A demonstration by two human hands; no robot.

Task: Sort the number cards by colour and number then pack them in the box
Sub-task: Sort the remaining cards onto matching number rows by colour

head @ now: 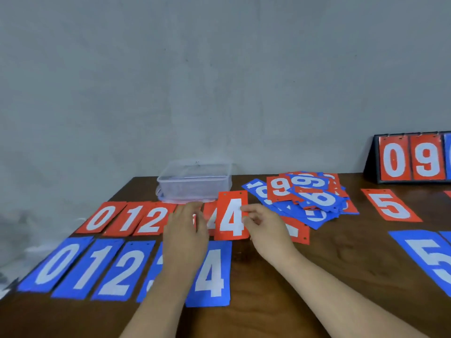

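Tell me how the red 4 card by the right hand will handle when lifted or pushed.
The red 4 card looks thin and flat, so probably light; it shows no sag where the right hand seems to pinch its edge, so likely fairly stiff. Being flat, it should slide on the table rather than roll or tip.

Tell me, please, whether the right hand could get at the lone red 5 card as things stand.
Probably yes: the red 5 card lies flat and uncovered to the right of the right hand, though that hand pinches the red 4 card.
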